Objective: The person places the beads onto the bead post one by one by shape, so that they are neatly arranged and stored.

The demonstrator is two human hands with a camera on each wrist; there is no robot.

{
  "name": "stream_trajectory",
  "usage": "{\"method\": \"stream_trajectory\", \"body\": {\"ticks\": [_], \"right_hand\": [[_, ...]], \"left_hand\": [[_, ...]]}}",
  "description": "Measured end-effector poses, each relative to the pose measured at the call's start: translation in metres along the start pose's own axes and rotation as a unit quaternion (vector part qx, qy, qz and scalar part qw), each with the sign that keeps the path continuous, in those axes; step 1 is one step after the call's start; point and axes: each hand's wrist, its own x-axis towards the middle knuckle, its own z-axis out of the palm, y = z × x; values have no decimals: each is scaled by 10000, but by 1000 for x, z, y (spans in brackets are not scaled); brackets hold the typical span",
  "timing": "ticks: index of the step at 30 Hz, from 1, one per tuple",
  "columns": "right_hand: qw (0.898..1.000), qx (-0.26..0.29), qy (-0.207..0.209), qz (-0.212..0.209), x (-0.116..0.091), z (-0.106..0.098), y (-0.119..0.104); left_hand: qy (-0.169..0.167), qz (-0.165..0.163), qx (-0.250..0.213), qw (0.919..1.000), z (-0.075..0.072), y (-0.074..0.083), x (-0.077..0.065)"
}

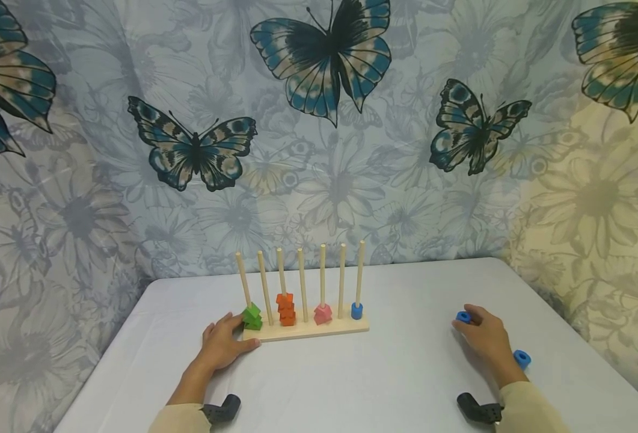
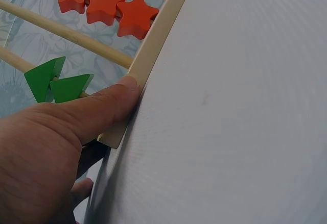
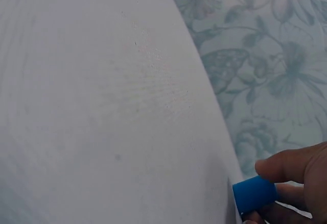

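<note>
A wooden peg board with several upright pegs stands near the back of the table. Its left end is gripped by my left hand, the thumb along the front edge and the fingers behind. Close to that hand, green triangular blocks sit on the leftmost peg. Off to the right, my right hand pinches a blue cylindrical bead with a hole, between thumb and fingers, at the tabletop. A second blue bead lies on the table beside the right wrist.
Orange star blocks are stacked on the third peg. A pink block sits on the fifth peg and a blue bead on the rightmost. A butterfly-print cloth hangs behind the white table.
</note>
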Motion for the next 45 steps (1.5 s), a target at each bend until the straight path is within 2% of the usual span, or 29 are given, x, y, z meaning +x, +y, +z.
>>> {"method": "stream_trajectory", "body": {"ticks": [7, 11, 17, 23, 27, 36, 45], "right_hand": [[9989, -289, 354, 126, 0, 8, 1], [9983, -396, 420, 78, 0, 8, -2], [9993, -44, 369, 31, -2, -1, -17], [9975, 403, 327, -484, -8, -15, -49], [9942, 483, 368, -891, -14, -26, -75], [9790, 573, 554, -1879, -24, -40, -129], [9624, 802, 532, -2539, -28, -42, -166]], "left_hand": [[4, 22, -12, 10000, -1, 0, 1], [-14, -11, -59, 10000, -1, 1, 0], [-50, -52, -2, 10000, 0, 1, 0], [-47, -64, 41, 10000, -1, 0, 1], [-48, -55, 26, 10000, -2, 1, 0], [-47, -57, 46, 10000, -3, 2, -1], [-27, -42, 63, 10000, -1, 2, 0]]}}
